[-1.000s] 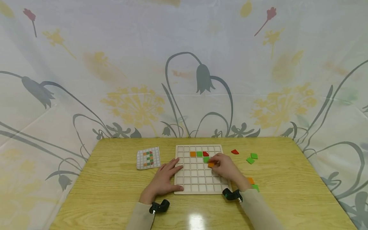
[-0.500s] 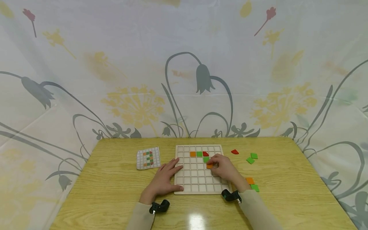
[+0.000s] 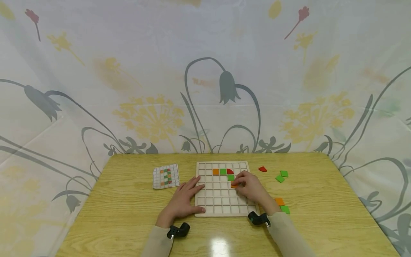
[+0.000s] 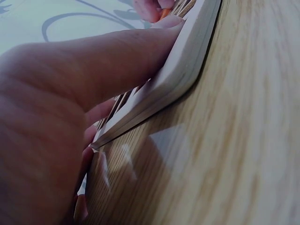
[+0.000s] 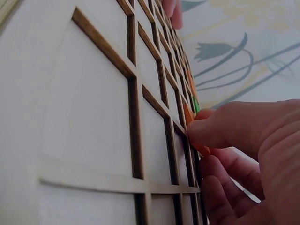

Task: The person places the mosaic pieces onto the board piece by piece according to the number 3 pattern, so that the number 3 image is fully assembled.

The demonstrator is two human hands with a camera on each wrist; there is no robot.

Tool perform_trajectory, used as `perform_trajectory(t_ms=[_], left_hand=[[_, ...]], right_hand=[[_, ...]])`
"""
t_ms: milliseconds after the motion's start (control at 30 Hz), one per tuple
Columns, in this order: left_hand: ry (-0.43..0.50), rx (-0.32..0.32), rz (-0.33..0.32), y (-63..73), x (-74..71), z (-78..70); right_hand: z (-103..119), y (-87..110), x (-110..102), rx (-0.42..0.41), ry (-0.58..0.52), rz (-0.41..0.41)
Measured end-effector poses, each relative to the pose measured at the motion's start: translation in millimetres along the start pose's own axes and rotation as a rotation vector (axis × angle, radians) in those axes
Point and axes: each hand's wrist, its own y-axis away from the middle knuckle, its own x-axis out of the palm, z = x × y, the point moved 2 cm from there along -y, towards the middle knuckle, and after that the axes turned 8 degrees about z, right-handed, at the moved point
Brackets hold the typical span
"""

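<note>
A pale wooden grid board [image 3: 217, 201] lies on the table in the head view. My right hand [image 3: 252, 187] pinches an orange square tile [image 3: 234, 185] between thumb and fingers, over a cell just below a green tile [image 3: 231, 177]. In the right wrist view the orange tile [image 5: 188, 115] stands tilted against the grid bars. Above, a row holds an orange tile [image 3: 216, 172], a green tile [image 3: 223, 171] and a red quarter-round tile [image 3: 229, 171]. My left hand [image 3: 183, 200] rests with spread fingers on the board's left edge, its thumb [image 4: 136, 51] along the near corner.
A pattern card [image 3: 166, 176] with a coloured grid lies left of the board. To the right are a red quarter-round piece [image 3: 262, 169], two green tiles [image 3: 280, 179], and an orange tile [image 3: 279, 201] touching another green tile [image 3: 285, 209]. A floral curtain [image 3: 205, 107] hangs behind the table.
The orange tile in my right hand has shifted slightly left and down, to the cell below the green tile. My left hand stays in place on the board.
</note>
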Motion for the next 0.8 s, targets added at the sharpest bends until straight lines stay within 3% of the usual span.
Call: perform_trajectory(t_ms=[800], left_hand=[[-0.008,0.011,0.000,0.2,-0.5,-0.1]], right_hand=[[1.0,-6.6,-6.0,-0.001,-0.014,0.086]])
